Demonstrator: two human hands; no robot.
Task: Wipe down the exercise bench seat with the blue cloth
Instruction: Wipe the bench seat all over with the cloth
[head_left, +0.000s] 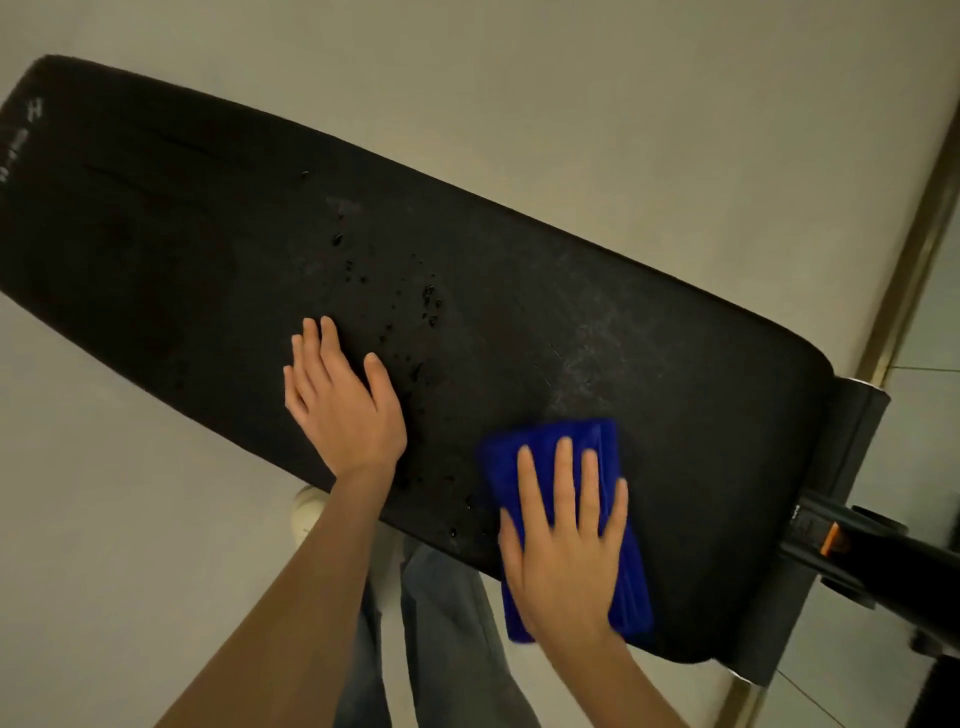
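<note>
The long black padded bench seat (649, 338) runs from far left to near right, its left end cut off, its white lettering (21, 137) blurred. The left hand (343, 400) lies flat mid-bench, fingers together; the right hand (563, 551), fingers slightly spread, presses the folded blue cloth (550, 441) near the seat's right end.

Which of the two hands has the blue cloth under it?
The right hand, pressing flat on the blue cloth; the left hand rests bare on the bench seat beside the droplets.
</note>
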